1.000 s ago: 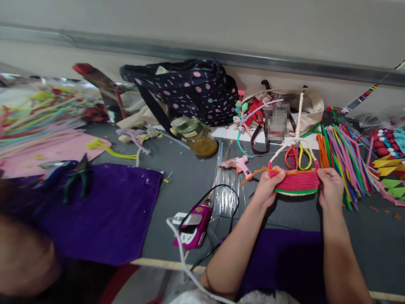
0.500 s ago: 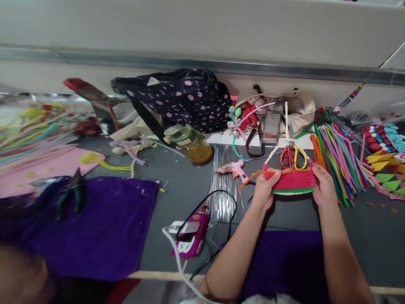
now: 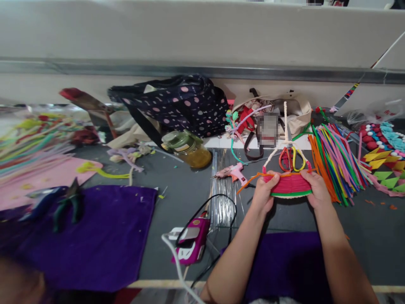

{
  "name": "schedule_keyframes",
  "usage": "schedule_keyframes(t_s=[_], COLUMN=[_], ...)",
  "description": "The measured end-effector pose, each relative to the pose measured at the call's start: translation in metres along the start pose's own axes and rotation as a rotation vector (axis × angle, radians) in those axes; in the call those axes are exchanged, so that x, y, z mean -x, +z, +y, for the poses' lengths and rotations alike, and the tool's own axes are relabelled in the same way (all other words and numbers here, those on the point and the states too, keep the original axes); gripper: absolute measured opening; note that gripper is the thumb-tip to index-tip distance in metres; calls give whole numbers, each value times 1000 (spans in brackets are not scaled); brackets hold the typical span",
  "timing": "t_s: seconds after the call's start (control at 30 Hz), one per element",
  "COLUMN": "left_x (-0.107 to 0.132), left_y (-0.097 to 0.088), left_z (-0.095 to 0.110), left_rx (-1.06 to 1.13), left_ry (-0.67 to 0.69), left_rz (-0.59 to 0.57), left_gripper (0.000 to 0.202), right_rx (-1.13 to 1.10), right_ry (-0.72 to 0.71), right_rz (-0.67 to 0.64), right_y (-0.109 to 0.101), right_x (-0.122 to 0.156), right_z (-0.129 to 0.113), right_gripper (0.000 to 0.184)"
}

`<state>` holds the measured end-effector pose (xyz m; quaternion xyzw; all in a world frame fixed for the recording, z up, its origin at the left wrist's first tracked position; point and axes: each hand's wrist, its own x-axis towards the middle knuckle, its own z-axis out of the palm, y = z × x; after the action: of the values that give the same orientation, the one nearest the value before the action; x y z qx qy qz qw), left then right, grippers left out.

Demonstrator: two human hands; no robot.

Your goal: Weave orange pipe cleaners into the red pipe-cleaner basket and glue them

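Between my two hands is a pink pipe-cleaner panel (image 3: pixel 290 184) with a green and white lower edge, shaped like a watermelon slice. A white twisted handle (image 3: pixel 286 122) rises from it, its two lower arms meeting the top corners. My left hand (image 3: pixel 265 190) pinches the left end, thumb on the front. My right hand (image 3: pixel 317 188) grips the right end the same way. An orange pipe cleaner (image 3: pixel 253 179) runs along the top edge, its loose end sticking out to the left. Just behind lie scissors (image 3: pixel 292 159) with red and yellow handles.
A pink glue gun (image 3: pixel 233 172) lies left of my hands, near clear glue sticks (image 3: pixel 224 211). Coloured pipe cleaners (image 3: pixel 340 164) are bundled at right. Further left are a glass jar (image 3: pixel 188 150), a magenta box (image 3: pixel 193 242) with cables, and pliers (image 3: pixel 68 204) on purple cloth (image 3: pixel 104 240).
My right hand has shifted inward along the panel, its thumb now on the top edge. The panel bows slightly more. The camera view has tilted up a little.
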<state>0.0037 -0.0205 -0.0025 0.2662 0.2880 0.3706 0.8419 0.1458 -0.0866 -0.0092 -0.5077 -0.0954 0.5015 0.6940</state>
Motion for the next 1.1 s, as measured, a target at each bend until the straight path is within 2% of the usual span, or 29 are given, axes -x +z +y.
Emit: schedule_keyframes(t_s=[0.07,0.13,0.23,0.27,0.3,0.37,0.4,0.47,0.77,0.9,1.0,1.1], left_x=[0,-1,-1,-1,-1,0,0,1,1,1,1,-1], left_y=[0,0,0,1,1,2,2,2,0,1,0,-2], left_z=[0,0,-1,-1,-2,-2,-2,-2,-2,-1,2,4], left_rx=[-14,-49,-106,-114,-118,-118,-118,-125,-40,-25,-8,6], left_ry=[20,66,124,132,135,134,133,133,66,35,24,63], left_rz=[18,49,95,103,107,107,108,113,91,77,49,58], left_gripper=[32,31,30,30,31,31,31,30,31,31,30,30], right_rx=[55,148,432,565,704,958,1054,1178,1356,1331,1178,866], right_ry=[-58,-213,-666,-831,-978,-1150,-1191,-1225,-1303,-1286,-1258,-1164], right_rz=[29,113,378,441,457,292,204,104,50,43,136,404], right_y=[-1,-2,-2,-1,0,3,5,7,4,3,1,-4], right_x=[-3,-5,-3,0,3,10,12,14,15,16,15,11], right_z=[3,6,6,6,5,4,5,6,0,-4,-6,-7], right_gripper=[35,39,51,50,45,24,20,21,24,23,21,21])
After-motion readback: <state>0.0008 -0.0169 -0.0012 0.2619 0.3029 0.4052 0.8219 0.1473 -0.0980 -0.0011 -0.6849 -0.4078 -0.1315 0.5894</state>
